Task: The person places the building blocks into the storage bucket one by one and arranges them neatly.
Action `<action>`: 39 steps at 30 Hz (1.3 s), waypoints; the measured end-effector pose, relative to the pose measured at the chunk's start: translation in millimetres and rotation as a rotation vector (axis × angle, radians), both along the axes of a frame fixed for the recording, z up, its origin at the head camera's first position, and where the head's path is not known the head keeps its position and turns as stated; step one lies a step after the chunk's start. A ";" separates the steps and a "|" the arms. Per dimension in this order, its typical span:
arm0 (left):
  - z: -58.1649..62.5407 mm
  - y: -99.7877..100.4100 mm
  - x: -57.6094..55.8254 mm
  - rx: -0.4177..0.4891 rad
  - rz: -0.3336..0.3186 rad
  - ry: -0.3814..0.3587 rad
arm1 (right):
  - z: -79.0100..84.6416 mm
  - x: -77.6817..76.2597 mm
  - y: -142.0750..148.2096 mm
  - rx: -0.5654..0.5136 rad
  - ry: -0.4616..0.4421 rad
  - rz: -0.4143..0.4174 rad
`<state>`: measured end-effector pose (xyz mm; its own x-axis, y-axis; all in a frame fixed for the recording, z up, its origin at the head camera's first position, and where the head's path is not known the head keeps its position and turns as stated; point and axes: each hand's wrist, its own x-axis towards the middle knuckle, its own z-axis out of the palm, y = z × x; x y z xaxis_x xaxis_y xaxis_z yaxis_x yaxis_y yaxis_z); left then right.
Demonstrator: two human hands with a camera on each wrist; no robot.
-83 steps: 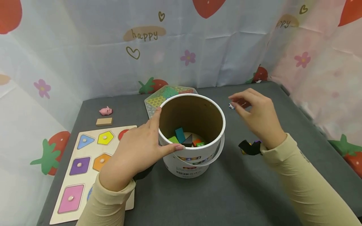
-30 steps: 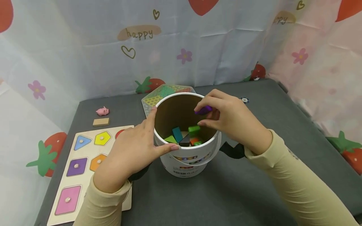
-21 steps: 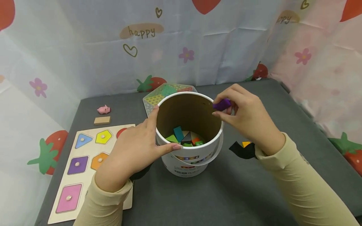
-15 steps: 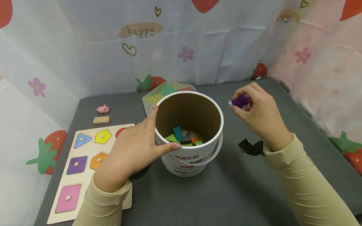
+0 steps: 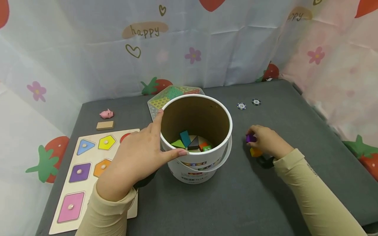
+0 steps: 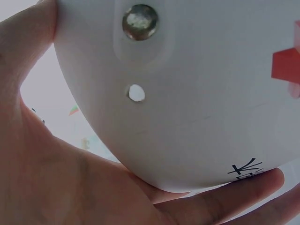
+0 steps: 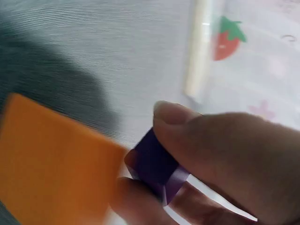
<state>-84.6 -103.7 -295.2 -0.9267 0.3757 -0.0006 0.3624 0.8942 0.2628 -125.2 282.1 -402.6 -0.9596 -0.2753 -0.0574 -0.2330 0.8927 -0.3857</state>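
A white bucket [image 5: 192,168] stands mid-table, holding several coloured blocks; a teal block [image 5: 185,138] and a dark grey triangular block [image 5: 193,143] show inside. My left hand [image 5: 138,159] holds its left side, thumb along the near rim and fingers around the wall. In the left wrist view those fingers press the bucket wall [image 6: 197,103]. To the right of the bucket, my right hand [image 5: 267,141] pinches a purple block [image 5: 251,138] between thumb and fingers, low over the table. Just below it sits an orange block [image 5: 255,152], large and blurred in the right wrist view.
A wooden shape-puzzle board [image 5: 85,190] lies at the left. Behind it are a plain wooden block [image 5: 105,125] and a pink pig figure [image 5: 106,113]. A clear box [image 5: 159,103] of coloured pieces sits behind the bucket; two poker chips [image 5: 241,106] lie at the back right.
A green block dropped into the bucket. My right hand carried the purple block from above the bucket rightward, then down beside the orange block, uncovering the chips. My left hand has stayed on the bucket.
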 end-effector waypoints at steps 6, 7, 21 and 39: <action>-0.1 -0.5 0.8 0.004 -0.006 -0.005 | -14.9 -0.5 0.4 0.066 0.026 0.010; 0.2 -0.6 1.1 0.002 -0.006 -0.005 | -15.6 0.0 -0.5 0.077 0.018 0.006; -0.1 0.4 1.1 0.006 -0.010 0.004 | 34.5 5.4 -24.5 -0.137 0.182 -0.021; 0.9 -0.5 0.8 -0.003 -0.005 -0.001 | 140.7 27.2 -116.8 -0.240 0.490 0.458</action>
